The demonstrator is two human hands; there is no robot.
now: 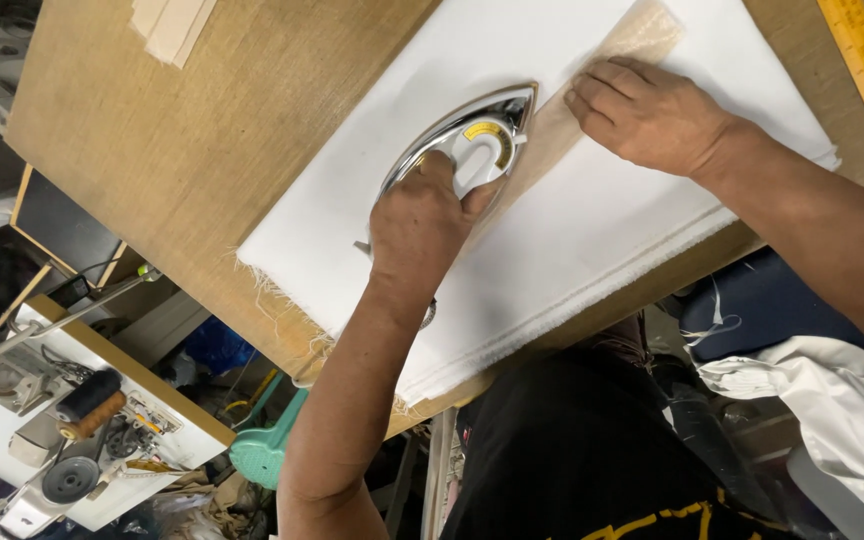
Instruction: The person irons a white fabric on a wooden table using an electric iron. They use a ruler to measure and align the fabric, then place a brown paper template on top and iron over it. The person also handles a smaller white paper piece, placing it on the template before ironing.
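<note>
The left hand (pixel 422 225) was clenched around the handle of the iron (pixel 467 140), whose long axis ran diagonally with its chrome nose directed toward the far right corner of the table (pixel 152 150), along the tan strip (pixel 592 90). The right hand (pixel 647 115) lay just beyond that nose, fingers released and pressed flat on the strip. Iron and strip rested on the white cloth (pixel 572 240) by the table's near edge; the iron appeared polished, with a white dial.
</note>
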